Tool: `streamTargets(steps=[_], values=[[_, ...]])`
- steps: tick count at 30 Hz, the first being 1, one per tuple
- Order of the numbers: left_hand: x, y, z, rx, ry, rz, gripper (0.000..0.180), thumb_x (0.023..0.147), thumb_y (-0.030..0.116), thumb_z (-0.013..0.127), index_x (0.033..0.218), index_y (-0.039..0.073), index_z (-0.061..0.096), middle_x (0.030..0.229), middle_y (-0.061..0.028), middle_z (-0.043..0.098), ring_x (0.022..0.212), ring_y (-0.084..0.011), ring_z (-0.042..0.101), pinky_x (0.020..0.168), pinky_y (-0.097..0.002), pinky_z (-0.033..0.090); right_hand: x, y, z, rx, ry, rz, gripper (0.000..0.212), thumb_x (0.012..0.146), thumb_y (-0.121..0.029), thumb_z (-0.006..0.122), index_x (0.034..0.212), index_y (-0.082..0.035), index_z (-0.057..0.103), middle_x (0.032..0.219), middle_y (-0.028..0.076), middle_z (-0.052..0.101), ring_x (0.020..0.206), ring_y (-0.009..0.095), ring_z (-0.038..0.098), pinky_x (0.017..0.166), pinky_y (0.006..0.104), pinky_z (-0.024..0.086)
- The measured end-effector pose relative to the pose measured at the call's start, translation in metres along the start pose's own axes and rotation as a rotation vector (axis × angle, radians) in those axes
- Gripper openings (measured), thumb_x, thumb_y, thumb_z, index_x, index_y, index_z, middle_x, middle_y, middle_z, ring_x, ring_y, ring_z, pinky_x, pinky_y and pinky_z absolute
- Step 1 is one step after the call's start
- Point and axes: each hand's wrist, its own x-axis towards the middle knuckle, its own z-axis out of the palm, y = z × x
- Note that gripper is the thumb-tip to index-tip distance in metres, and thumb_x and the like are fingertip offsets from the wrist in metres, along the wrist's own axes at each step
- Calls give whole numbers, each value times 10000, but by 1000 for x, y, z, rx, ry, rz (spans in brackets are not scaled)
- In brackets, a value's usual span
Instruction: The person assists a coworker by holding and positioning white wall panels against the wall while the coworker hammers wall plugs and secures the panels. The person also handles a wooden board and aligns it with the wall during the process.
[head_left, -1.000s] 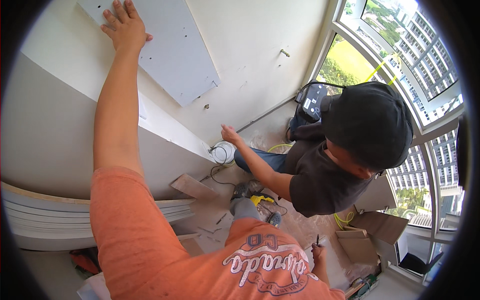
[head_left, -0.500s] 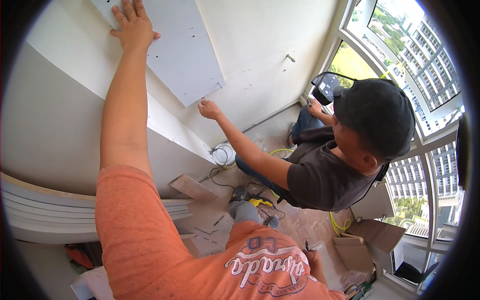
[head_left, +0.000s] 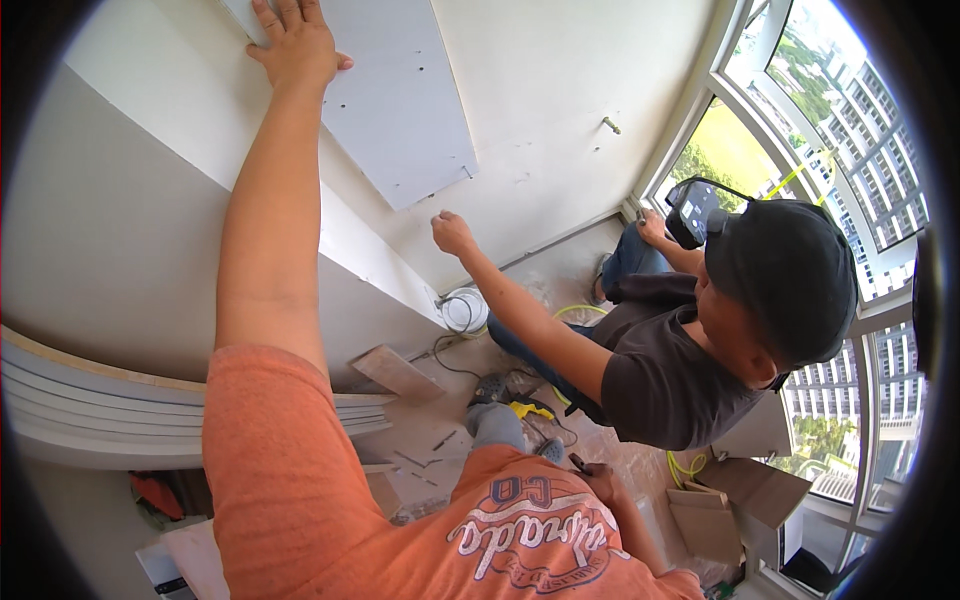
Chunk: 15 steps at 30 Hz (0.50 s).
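My left hand [head_left: 297,48] lies flat with fingers spread on a pale grey-white panel [head_left: 400,95] set against the wall. Small holes dot the panel, and a short pin [head_left: 467,172] sticks out near its lower right corner. Low beside my orange shirt, my right hand [head_left: 598,482] is closed around a slim dark tool [head_left: 577,462] whose kind I cannot make out. Just below the panel's bottom edge is a co-worker's closed hand [head_left: 455,233]; whatever it may hold is hidden. The co-worker's other hand [head_left: 652,226] grips something small near the window.
The co-worker in a black cap [head_left: 785,280] crouches on the right by the windows. A yellow-and-black power tool [head_left: 532,409], a white round container [head_left: 464,310] and loose boards [head_left: 705,525] are on the floor. Long white boards [head_left: 110,415] are stacked at left. A fitting [head_left: 611,125] juts from the wall.
The whole view has shifted, so the scene sits further right and lower. My right hand has come up with the dark tool. The co-worker's hand has dropped slightly from the panel's edge.
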Motion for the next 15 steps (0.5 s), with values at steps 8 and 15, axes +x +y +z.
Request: streamTargets(steps=[8, 15], values=[[-1, -4, -1, -25, -7, 12, 1239, 522, 355, 803, 1383, 100, -51, 1453, -95, -96, 1328, -328, -48, 992, -557, 255, 14, -145, -30, 543, -230, -283, 243, 804, -262, 605, 662, -70, 564, 602, -6, 518, 498, 66, 427, 466, 222, 312], [3, -15, 23, -115, 171, 110, 1080, 639, 332, 745, 1400, 175, -5, 1464, -69, -26, 1331, -341, -29, 914, -605, 258, 28, -237, -53, 1040, -268, -417, 157, 824, -214, 602, 742, -102, 529, 669, 27, 570, 452, 37, 356, 407, 187, 253]])
